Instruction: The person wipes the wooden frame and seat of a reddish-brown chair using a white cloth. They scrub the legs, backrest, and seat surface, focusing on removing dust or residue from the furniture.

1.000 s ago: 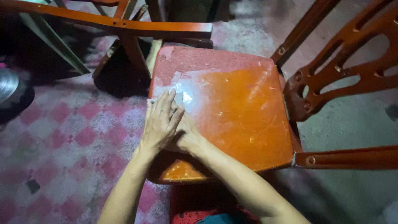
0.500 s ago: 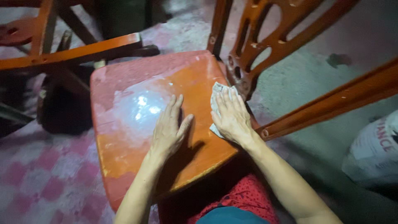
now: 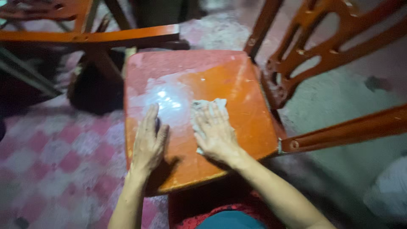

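Cloth point(image 3: 202, 111) lies mostly hidden under the flat right hand point(image 3: 215, 133) on the chair seat point(image 3: 237, 91); left hand point(image 3: 149, 142) flat, fingers spread.

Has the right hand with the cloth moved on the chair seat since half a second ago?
Yes. The right hand with the cloth has slid from the seat's backrest edge toward its middle.

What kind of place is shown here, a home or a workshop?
Probably a home, though I cannot be sure. The floor has pink checked tiles, orange wooden chairs stand close together, and the right hand presses a cloth on one seat.
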